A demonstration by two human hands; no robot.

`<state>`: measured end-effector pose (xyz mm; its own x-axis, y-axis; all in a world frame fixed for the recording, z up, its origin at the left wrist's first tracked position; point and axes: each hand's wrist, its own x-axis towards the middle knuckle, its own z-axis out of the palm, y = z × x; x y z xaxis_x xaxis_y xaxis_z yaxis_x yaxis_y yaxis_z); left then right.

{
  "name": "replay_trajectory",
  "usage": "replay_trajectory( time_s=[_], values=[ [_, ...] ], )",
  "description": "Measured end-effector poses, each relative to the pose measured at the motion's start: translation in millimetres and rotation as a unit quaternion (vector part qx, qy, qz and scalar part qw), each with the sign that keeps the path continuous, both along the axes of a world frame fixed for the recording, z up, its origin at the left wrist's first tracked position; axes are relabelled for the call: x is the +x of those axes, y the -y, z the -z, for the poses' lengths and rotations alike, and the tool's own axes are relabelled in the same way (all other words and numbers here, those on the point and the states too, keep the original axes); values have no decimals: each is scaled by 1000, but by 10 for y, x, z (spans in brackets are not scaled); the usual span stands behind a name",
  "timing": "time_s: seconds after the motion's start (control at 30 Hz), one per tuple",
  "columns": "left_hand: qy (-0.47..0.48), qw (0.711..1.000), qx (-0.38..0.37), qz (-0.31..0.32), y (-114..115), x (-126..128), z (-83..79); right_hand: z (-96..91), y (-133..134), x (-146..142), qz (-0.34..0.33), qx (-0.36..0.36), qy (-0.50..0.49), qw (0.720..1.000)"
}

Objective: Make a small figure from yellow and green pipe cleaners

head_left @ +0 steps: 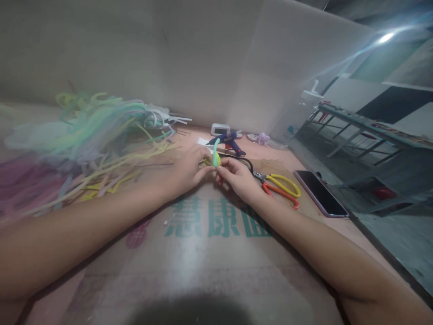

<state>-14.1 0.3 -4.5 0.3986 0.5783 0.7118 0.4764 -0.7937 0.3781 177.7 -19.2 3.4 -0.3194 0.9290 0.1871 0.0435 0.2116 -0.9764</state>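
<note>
A small piece of bent green and yellow pipe cleaners [216, 155] is pinched between my two hands near the middle of the view. My left hand [189, 168] grips it from the left with thumb and fingers. From the right, the thumb and fingertips of my right hand [235, 175] close on its lower part. One green end sticks up above the fingers. Just behind my hands lies a dark blue glue gun [230, 140]. Scissors [270, 181] with one yellow and one red handle rest to the right of my right hand, their blades partly hidden.
A large, partly blurred heap of pastel pipe cleaners [111, 122] spreads over the left side. A phone [321, 193] lies by the table's right edge. A small white display device [220, 130] stands at the back. Printed cardboard [196, 266] covers the table in front.
</note>
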Motion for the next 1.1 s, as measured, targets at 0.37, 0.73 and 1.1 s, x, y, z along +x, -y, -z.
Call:
replay_trajectory(
  time_s=[0.37, 0.73, 1.1],
  values=[
    [-16, 1000, 15, 2, -8, -2, -22, 6, -12, 0, 11, 0, -1, 1000],
    [-16, 999, 27, -4, -16, 10, 14, -4, -16, 7, 4, -9, 2, 1000],
    [-21, 1000, 3, -3, -7, 6, -4, -6, -24, 18, -3, -11, 7, 1000]
  ],
)
